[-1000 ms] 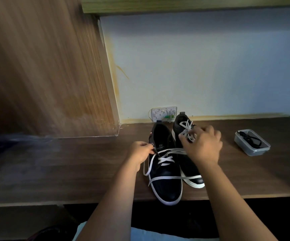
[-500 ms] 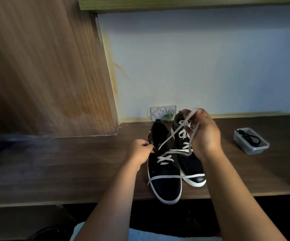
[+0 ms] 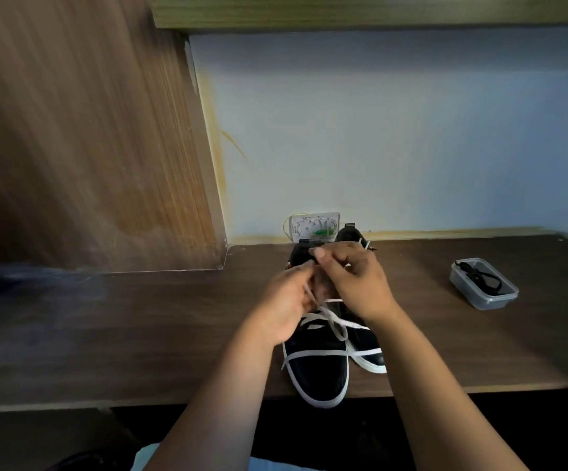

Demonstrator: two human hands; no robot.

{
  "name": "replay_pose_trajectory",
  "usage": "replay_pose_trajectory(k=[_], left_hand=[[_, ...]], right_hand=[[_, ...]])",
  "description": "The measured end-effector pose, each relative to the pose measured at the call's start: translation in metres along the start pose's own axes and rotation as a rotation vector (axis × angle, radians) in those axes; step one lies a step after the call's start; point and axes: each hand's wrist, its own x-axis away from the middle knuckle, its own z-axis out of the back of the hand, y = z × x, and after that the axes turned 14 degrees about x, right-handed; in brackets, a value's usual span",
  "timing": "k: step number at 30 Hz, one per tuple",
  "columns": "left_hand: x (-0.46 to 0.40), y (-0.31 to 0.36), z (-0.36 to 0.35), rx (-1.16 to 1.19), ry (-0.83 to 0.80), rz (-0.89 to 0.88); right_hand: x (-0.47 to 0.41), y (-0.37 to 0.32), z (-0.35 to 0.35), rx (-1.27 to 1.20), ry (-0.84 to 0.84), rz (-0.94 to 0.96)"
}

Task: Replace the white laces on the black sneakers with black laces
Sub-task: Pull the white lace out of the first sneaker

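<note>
Since the earlier frame our right hand (image 3: 354,283) had dropped from its raised pull to meet our left hand (image 3: 286,300) over the near sneaker (image 3: 320,365), both pinching the white lace (image 3: 330,322). We judged the upper eyelets freed, lower crossings remaining. The far sneaker (image 3: 366,348) stayed laced; black laces (image 3: 483,280) waited in the tub (image 3: 479,300) at three o'clock.

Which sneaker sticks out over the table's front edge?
The left sneaker, under both hands; its toe overhangs the table edge. The right sneaker sits farther back.
</note>
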Motion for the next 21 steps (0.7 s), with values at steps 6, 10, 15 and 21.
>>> replay_pose_trajectory(k=[6,10,15,21], left_hand=[[0.006,0.058,0.050,-0.346,0.717,-0.177],[0.009,0.056,0.069,-1.135,0.772,-0.103],[-0.005,0.009,0.054,-1.521,0.386,-0.310],[-0.016,-0.035,0.024,-1.616,0.083,-0.368]], right_hand=[[0.006,0.021,0.006,0.298,-0.297,0.029],[0.007,0.022,-0.003,0.728,-0.502,0.024],[0.003,0.031,-0.006,0.560,-0.397,-0.075],[0.003,0.039,0.006,0.300,-0.378,-0.200]])
